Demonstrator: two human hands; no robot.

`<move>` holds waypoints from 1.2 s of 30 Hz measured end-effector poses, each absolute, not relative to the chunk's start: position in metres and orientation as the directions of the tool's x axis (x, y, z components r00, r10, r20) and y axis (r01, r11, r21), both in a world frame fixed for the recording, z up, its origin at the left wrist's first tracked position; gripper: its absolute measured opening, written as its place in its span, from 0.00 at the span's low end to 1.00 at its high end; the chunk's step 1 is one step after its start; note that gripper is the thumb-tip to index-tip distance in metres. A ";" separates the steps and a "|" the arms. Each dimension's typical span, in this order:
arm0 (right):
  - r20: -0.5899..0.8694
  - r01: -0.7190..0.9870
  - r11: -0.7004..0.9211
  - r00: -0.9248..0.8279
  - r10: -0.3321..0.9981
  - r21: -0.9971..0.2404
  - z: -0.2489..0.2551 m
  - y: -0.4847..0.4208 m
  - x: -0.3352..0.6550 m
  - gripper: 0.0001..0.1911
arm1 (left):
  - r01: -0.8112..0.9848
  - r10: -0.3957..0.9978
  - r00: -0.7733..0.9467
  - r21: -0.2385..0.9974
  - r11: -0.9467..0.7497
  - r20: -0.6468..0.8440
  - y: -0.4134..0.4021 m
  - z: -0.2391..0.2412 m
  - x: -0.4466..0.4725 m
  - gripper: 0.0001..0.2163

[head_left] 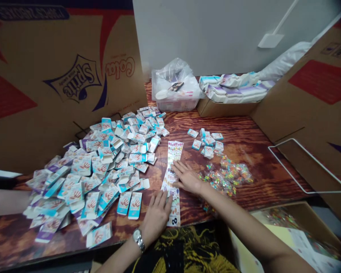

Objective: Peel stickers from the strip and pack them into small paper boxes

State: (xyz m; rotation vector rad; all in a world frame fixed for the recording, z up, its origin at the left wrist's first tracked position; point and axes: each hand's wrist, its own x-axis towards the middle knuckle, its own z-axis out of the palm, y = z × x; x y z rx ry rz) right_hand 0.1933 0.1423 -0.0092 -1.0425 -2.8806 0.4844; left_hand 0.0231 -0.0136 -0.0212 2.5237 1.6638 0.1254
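Long white sticker strips (174,206) printed with small coloured pictures lie overlapping on the table in front of me. My left hand (156,214), with a silver watch on its wrist, lies over the near left edge of the strips, fingers extended. Across their middle rests my right hand (189,178), its fingers stretched out and slightly apart. Neither hand is closed around anything. Beside my left hand, two small blue-and-white boxes (135,206) lie side by side. Right of my right hand are clear little bags of bright coloured pieces (230,174).
A large heap of small printed boxes (102,163) covers the left side; another person's arm (8,203) reaches in there. Several boxes (207,141) lie at centre right. Behind stand a plastic tub (177,104) and a filled carton (230,109). Large cardboard boxes (59,68) flank the table.
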 end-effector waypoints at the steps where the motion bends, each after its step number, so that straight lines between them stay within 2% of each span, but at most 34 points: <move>1: -0.095 0.618 0.730 -0.778 0.621 -0.292 -0.014 0.140 0.189 0.39 | 0.909 0.917 0.399 0.131 -0.395 -0.003 -0.014 -0.023 0.023 0.19; 4: -0.093 0.616 0.731 -0.780 0.619 -0.294 -0.024 0.140 0.186 0.38 | 0.917 0.923 0.384 0.118 -0.382 0.008 -0.015 -0.025 0.023 0.19; 8: 0.041 0.579 0.726 -0.771 0.636 -0.371 -0.026 0.138 0.190 0.33 | 0.922 0.930 0.364 0.123 -0.367 0.040 -0.014 -0.025 0.025 0.20; 13: 0.154 0.556 0.709 -0.730 0.666 -0.433 -0.031 0.132 0.190 0.14 | 0.915 0.926 0.376 0.137 -0.378 0.040 -0.012 -0.023 0.025 0.19; 16: 0.220 0.537 0.698 -0.696 0.684 -0.473 -0.030 0.135 0.191 0.08 | 0.915 0.934 0.356 0.192 -0.354 0.025 -0.013 -0.020 0.026 0.18; 18: 0.255 0.524 0.692 -0.674 0.693 -0.497 -0.019 0.138 0.193 0.08 | 0.903 0.944 0.330 0.289 -0.318 0.007 -0.012 -0.014 0.026 0.18; 21: 0.348 0.503 0.674 -0.596 0.724 -0.540 0.016 0.136 0.198 0.09 | 0.802 0.974 0.226 0.573 -0.168 -0.030 -0.006 0.005 0.026 0.18; 23: 0.459 0.460 0.692 -0.525 0.717 -0.556 0.046 0.127 0.203 0.11 | 0.585 0.985 0.095 0.809 0.062 -0.145 0.002 0.020 0.026 0.19; 24: 0.506 0.430 0.731 -0.531 0.680 -0.530 0.060 0.120 0.204 0.11 | 0.397 0.970 0.040 0.895 0.204 -0.240 0.007 0.027 0.026 0.22; 25: 0.547 0.400 0.778 -0.555 0.627 -0.485 0.072 0.113 0.206 0.11 | 0.167 0.941 0.019 0.929 0.331 -0.339 0.012 0.032 0.027 0.24; 27: 0.596 0.337 0.866 -0.628 0.500 -0.370 0.089 0.098 0.210 0.12 | -0.240 0.882 0.030 0.853 0.463 -0.470 0.021 0.039 0.028 0.26; 28: 0.610 0.322 0.892 -0.651 0.452 -0.318 0.094 0.092 0.211 0.13 | -0.366 0.867 0.013 0.805 0.468 -0.498 0.024 0.041 0.029 0.25; 31: 0.646 0.353 0.895 -0.623 0.442 -0.272 0.099 0.083 0.216 0.15 | -0.514 0.822 -0.038 0.717 0.472 -0.568 0.027 0.041 0.032 0.21; 34: 0.658 0.322 0.897 -0.611 0.441 -0.303 0.103 0.081 0.218 0.14 | -0.669 0.762 0.181 0.490 0.559 -0.622 0.026 0.042 0.037 0.22; 36: 0.649 0.240 0.931 -0.667 0.365 -0.276 0.108 0.078 0.217 0.12 | -0.773 0.770 0.222 0.373 0.513 -0.599 0.028 0.045 0.040 0.19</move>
